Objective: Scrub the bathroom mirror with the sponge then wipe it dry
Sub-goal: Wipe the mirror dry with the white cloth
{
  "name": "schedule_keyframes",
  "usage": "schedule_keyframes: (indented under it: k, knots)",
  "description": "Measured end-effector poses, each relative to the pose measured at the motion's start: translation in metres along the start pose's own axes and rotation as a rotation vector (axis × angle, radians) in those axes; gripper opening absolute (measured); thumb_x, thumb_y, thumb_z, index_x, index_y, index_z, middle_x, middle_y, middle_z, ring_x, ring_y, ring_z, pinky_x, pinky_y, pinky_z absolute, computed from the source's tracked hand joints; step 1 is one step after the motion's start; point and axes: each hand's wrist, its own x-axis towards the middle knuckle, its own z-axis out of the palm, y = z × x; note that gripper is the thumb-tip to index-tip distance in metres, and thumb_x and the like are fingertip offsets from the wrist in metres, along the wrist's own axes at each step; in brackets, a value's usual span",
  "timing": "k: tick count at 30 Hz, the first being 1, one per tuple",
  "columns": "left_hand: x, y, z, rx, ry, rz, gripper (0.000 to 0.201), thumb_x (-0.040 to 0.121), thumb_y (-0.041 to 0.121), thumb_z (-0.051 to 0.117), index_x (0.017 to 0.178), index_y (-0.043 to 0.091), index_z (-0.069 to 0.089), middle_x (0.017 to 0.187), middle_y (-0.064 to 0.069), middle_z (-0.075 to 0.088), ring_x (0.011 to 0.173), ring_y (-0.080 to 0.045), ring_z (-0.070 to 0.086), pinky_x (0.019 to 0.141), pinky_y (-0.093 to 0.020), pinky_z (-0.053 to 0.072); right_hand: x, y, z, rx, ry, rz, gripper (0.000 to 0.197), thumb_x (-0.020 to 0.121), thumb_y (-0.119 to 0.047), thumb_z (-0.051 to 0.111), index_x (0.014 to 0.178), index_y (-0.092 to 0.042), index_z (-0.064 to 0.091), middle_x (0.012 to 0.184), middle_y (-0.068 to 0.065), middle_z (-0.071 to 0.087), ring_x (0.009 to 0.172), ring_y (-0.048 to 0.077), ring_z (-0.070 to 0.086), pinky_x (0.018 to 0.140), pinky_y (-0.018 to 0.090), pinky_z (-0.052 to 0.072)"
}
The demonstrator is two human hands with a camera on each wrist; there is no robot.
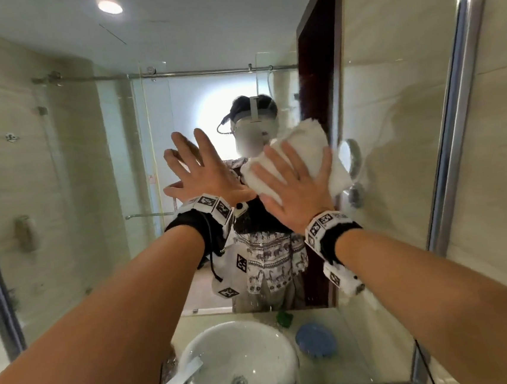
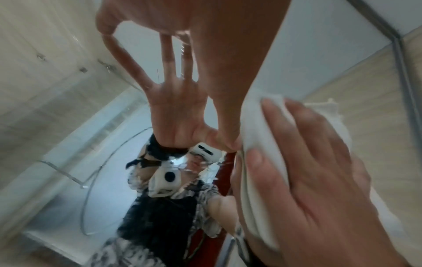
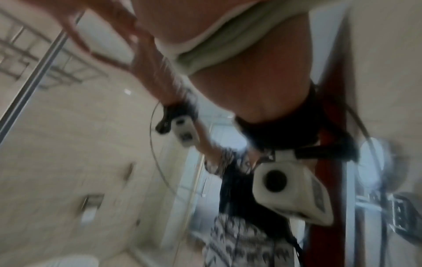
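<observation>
White cloth under flat right hand (against mirror)

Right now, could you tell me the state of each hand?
Left hand: open, fingers spread against the mirror.
Right hand: open, pressing the white cloth flat.

Below the mirror runs a pale surface, glossy and catching the light. A round white basin sits on it. To the right of the basin lies a blue disc-shaped thing, and just behind it, near the mirror's lower edge, a small green object.
</observation>
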Motion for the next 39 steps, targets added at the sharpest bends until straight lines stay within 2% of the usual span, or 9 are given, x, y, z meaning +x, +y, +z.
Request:
schedule_keyframes:
  k: [4, 10, 13, 17, 21, 26, 30, 34, 39]
  knots:
    - [-0.002, -0.043, -0.023, 0.093, 0.175, 0.151, 0.110, 0.057, 0.047, 0.085, 0.143, 0.028, 0.020, 0.154, 0.001, 0.013, 0.142, -0.031, 0.015, 0.103, -0.061, 0.035, -0.029, -0.017, 0.008, -0.030, -0.076, -0.206, 0.062, 0.097, -0.058, 0.033, 0.153, -0.042, 0.013, 0.164, -0.005, 0.004, 0.151, 0.022, 0.002, 0.099, 0.079, 0.009]
    - [0.028, -0.098, -0.048, 0.367, -0.049, 0.164, 0.151, 0.052, 0.075, 0.080, 0.152, 0.028, -0.024, 0.159, -0.005, -0.031, 0.148, -0.037, -0.021, 0.110, -0.073, 0.012, 0.021, 0.021, -0.015, -0.150, -0.118, -0.476, 0.068, 0.093, -0.070, 0.027, 0.153, -0.045, 0.005, 0.164, -0.005, 0.001, 0.151, 0.022, 0.002, 0.102, 0.080, 0.002]
    - [0.040, -0.107, -0.052, 0.403, -0.083, 0.188, 0.160, 0.045, 0.077, 0.080, 0.149, 0.030, -0.032, 0.155, -0.006, -0.040, 0.144, -0.041, -0.028, 0.106, -0.079, 0.007, 0.080, 0.024, -0.038, -0.105, -0.037, -0.169, 0.070, 0.089, -0.079, 0.019, 0.149, -0.052, -0.003, 0.163, -0.006, -0.011, 0.150, 0.026, -0.008, 0.098, 0.081, 0.005]
    - [0.047, -0.116, -0.048, 0.347, -0.099, 0.232, 0.165, 0.039, 0.077, 0.082, 0.143, 0.036, -0.039, 0.151, -0.002, -0.046, 0.142, -0.043, -0.031, 0.103, -0.082, 0.011, 0.147, -0.005, -0.062, 0.081, 0.074, 0.303, 0.067, 0.090, -0.074, 0.016, 0.149, -0.051, -0.003, 0.163, -0.003, -0.009, 0.149, 0.030, -0.009, 0.096, 0.082, 0.000]
    - [0.049, -0.120, -0.047, 0.345, -0.099, 0.253, 0.162, 0.042, 0.076, 0.081, 0.144, 0.037, -0.038, 0.150, 0.000, -0.048, 0.142, -0.041, -0.032, 0.104, -0.080, 0.012, 0.152, -0.031, -0.050, 0.097, 0.187, 0.438, 0.063, 0.093, -0.064, 0.017, 0.151, -0.046, 0.001, 0.164, -0.001, 0.000, 0.150, 0.030, -0.002, 0.099, 0.079, 0.005]
    - [0.046, -0.119, -0.049, 0.343, -0.108, 0.257, 0.161, 0.043, 0.077, 0.081, 0.144, 0.036, -0.038, 0.152, -0.001, -0.046, 0.142, -0.041, -0.033, 0.104, -0.080, 0.012, 0.123, -0.047, -0.038, 0.044, 0.162, 0.261, 0.075, 0.090, -0.066, 0.035, 0.152, -0.042, 0.000, 0.164, 0.000, 0.002, 0.150, 0.031, -0.001, 0.101, 0.079, 0.005]
    - [0.043, -0.118, -0.050, 0.322, -0.115, 0.259, 0.161, 0.044, 0.076, 0.081, 0.143, 0.035, -0.039, 0.150, -0.002, -0.047, 0.141, -0.040, -0.034, 0.103, -0.080, 0.007, 0.061, -0.086, -0.016, -0.009, 0.061, -0.088, 0.064, 0.094, -0.061, 0.035, 0.152, -0.042, 0.016, 0.158, 0.003, 0.028, 0.146, 0.032, 0.018, 0.099, 0.080, 0.014]
    - [0.041, -0.121, -0.047, 0.289, -0.085, 0.277, 0.157, 0.043, 0.083, 0.075, 0.147, 0.036, -0.034, 0.154, -0.001, -0.042, 0.144, -0.039, -0.030, 0.104, -0.081, 0.010, 0.024, -0.103, -0.001, -0.099, -0.102, -0.330, 0.063, 0.097, -0.059, 0.023, 0.154, -0.040, 0.005, 0.164, 0.000, -0.006, 0.150, 0.030, -0.008, 0.098, 0.081, 0.004]
    - [0.041, -0.122, -0.046, 0.264, -0.083, 0.291, 0.156, 0.046, 0.079, 0.076, 0.147, 0.035, -0.033, 0.154, -0.002, -0.042, 0.143, -0.039, -0.032, 0.103, -0.082, 0.010, 0.028, -0.085, -0.005, -0.093, -0.123, -0.502, 0.063, 0.096, -0.064, 0.027, 0.153, -0.042, 0.011, 0.164, -0.002, 0.003, 0.151, 0.028, 0.001, 0.100, 0.080, 0.005]
